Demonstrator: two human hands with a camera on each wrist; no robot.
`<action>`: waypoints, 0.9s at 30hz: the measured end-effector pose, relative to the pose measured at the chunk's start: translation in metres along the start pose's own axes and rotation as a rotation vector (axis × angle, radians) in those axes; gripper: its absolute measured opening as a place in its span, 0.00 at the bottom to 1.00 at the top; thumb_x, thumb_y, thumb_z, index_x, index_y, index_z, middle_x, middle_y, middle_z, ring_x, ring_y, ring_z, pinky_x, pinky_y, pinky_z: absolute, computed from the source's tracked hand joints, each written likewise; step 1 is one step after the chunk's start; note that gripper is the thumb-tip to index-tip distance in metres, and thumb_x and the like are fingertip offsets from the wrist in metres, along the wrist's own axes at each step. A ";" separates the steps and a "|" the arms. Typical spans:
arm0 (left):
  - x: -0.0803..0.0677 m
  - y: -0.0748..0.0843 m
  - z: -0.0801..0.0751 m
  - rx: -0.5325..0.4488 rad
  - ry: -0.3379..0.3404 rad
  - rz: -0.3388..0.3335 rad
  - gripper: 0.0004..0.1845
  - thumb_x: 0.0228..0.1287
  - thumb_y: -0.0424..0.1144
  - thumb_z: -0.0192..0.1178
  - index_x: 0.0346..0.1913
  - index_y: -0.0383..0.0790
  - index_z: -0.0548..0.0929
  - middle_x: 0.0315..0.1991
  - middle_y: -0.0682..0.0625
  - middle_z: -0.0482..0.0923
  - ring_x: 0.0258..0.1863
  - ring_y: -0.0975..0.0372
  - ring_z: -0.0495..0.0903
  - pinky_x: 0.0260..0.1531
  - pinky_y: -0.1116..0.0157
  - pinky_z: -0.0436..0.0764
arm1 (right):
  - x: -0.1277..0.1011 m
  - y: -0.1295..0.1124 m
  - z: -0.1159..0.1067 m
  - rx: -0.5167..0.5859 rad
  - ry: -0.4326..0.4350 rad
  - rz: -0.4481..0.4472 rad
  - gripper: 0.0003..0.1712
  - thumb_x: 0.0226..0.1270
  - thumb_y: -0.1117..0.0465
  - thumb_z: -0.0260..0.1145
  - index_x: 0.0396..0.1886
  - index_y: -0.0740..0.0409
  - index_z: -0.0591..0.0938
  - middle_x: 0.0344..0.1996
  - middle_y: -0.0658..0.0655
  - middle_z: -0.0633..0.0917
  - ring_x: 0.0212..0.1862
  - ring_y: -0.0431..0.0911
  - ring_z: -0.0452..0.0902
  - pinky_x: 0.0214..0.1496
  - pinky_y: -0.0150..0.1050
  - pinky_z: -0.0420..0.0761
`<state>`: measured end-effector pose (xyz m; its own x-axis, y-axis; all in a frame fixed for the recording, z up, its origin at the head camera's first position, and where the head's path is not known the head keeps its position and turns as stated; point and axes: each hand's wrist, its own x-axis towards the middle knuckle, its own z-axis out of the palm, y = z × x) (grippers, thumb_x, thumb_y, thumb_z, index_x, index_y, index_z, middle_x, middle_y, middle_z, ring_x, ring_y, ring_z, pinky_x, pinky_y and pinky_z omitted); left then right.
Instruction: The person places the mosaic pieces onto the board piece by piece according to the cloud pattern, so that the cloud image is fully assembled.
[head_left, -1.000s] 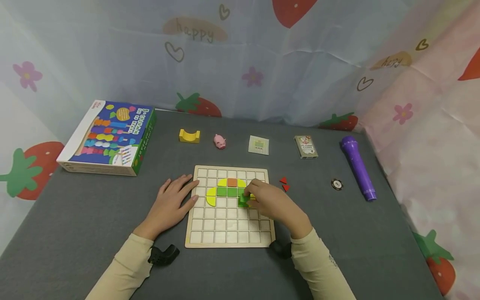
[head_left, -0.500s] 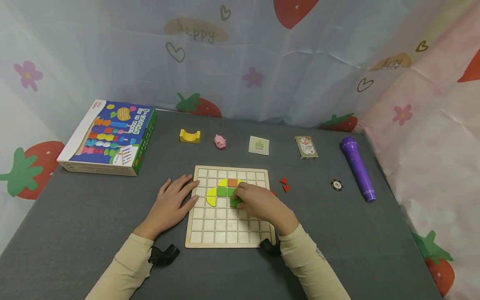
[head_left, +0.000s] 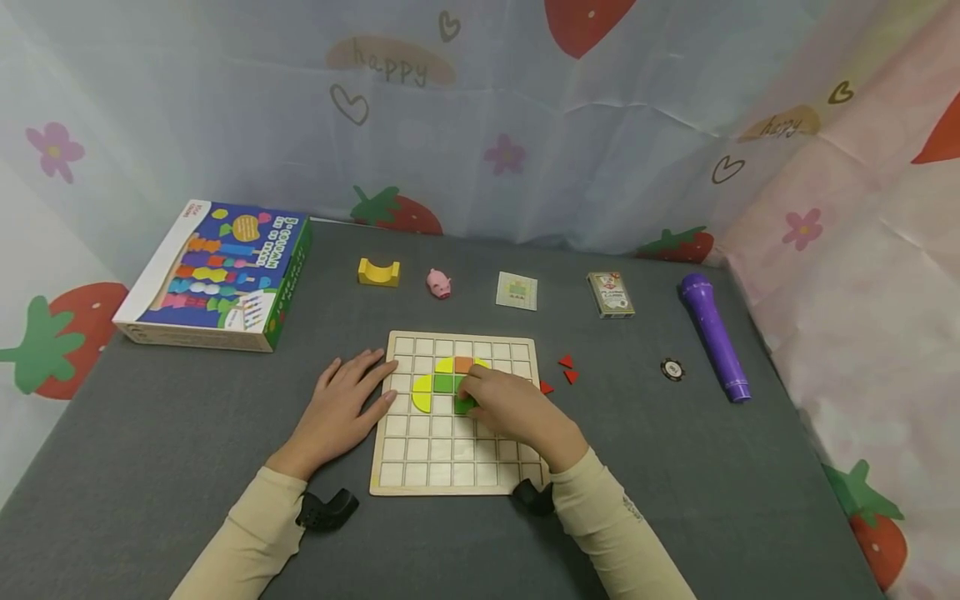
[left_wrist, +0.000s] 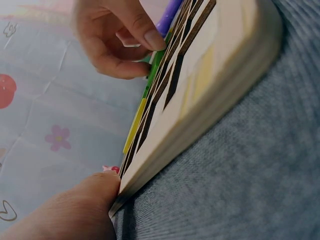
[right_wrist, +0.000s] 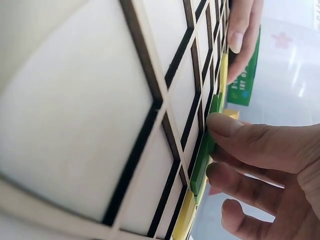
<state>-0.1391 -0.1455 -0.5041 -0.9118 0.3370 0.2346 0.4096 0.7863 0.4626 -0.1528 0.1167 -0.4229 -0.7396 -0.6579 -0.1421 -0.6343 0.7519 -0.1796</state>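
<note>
A wooden grid board (head_left: 435, 454) lies on the grey table. Yellow (head_left: 422, 393), green (head_left: 444, 384) and orange (head_left: 463, 364) tiles sit in its upper cells. My right hand (head_left: 510, 408) is over the board's middle and pinches a green tile (head_left: 464, 406) just below the green row. In the right wrist view the thumb (right_wrist: 250, 135) and fingers hold this green tile (right_wrist: 204, 157) at the grid. My left hand (head_left: 345, 407) lies flat on the table with its fingertips against the board's left edge (left_wrist: 210, 110).
At the back stand a colourful toy box (head_left: 217, 273), a yellow arch block (head_left: 378, 272), a pink pig (head_left: 439, 283), a pattern card (head_left: 517, 291) and a card deck (head_left: 611, 294). Red triangles (head_left: 567, 368), a chip (head_left: 672, 368) and a purple cylinder (head_left: 712, 333) lie right of the board.
My right hand has carried the green tile leftward across the board and lowered it beside the placed tiles. The left hand has stayed still.
</note>
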 end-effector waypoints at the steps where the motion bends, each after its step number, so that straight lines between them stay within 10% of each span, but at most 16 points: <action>1: 0.000 0.000 0.000 0.002 -0.001 -0.001 0.28 0.71 0.53 0.52 0.69 0.47 0.69 0.70 0.43 0.63 0.71 0.50 0.58 0.69 0.43 0.48 | 0.000 0.000 0.000 -0.001 0.001 -0.001 0.12 0.62 0.58 0.69 0.46 0.52 0.83 0.42 0.47 0.80 0.41 0.39 0.78 0.42 0.33 0.79; 19: 0.000 0.000 0.000 0.014 0.008 0.006 0.27 0.70 0.53 0.53 0.69 0.47 0.70 0.70 0.43 0.63 0.71 0.49 0.59 0.69 0.42 0.49 | -0.008 0.010 -0.003 0.047 0.058 -0.007 0.10 0.63 0.61 0.69 0.44 0.52 0.84 0.40 0.48 0.80 0.39 0.39 0.78 0.41 0.33 0.79; 27: 0.000 -0.001 0.001 0.016 0.004 0.005 0.28 0.70 0.53 0.52 0.69 0.47 0.69 0.70 0.43 0.63 0.71 0.49 0.59 0.69 0.43 0.48 | -0.040 0.041 -0.020 0.136 0.072 0.139 0.13 0.64 0.63 0.67 0.48 0.57 0.81 0.43 0.53 0.81 0.41 0.44 0.79 0.43 0.38 0.80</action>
<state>-0.1399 -0.1456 -0.5056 -0.9098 0.3388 0.2397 0.4133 0.7929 0.4478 -0.1533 0.1749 -0.4055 -0.8353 -0.5394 -0.1060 -0.4919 0.8196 -0.2937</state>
